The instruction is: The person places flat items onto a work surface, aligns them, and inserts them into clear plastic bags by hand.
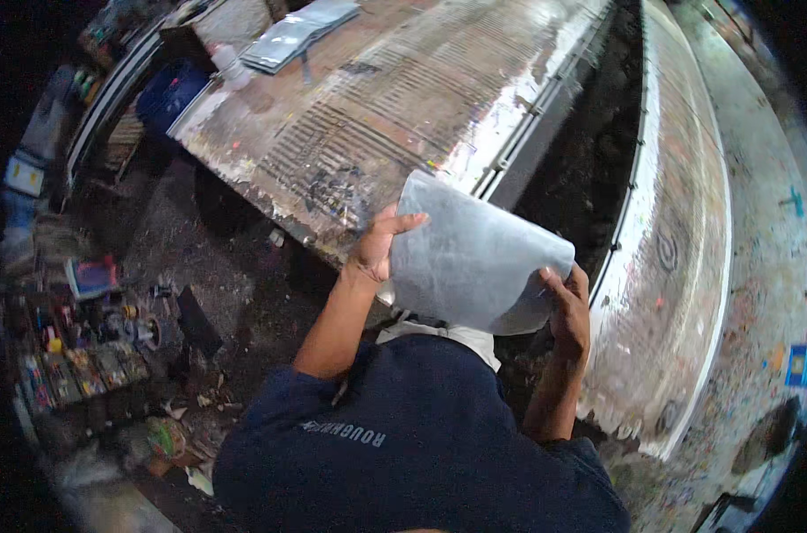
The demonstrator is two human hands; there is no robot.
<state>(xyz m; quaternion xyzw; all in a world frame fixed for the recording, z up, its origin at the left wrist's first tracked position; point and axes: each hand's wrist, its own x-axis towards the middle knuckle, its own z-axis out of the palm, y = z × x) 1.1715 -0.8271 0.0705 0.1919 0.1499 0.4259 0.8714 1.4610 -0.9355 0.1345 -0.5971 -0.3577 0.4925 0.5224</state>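
Observation:
A bent, translucent grey plastic sheet (470, 250) is held in front of my body, with both hands on it. My left hand (380, 243) grips its left edge, the thumb lying on top. At the opposite edge, my right hand (568, 303) pinches the lower right corner, where the sheet curls over. Beyond the sheet stretches a long, stained worktable (350, 153) whose near corner is partly hidden by my left hand and the sheet. On the table's far left part lies a stack of similar glossy sheets (300, 33), with a whitish plastic bottle (231, 66) beside it.
A second long table (670, 280) with a white edge runs along my right, past a dark gap. At the left is a blue bin (170, 96). Lower left, containers of small items (83, 373) stand near debris on the dark floor (243, 333).

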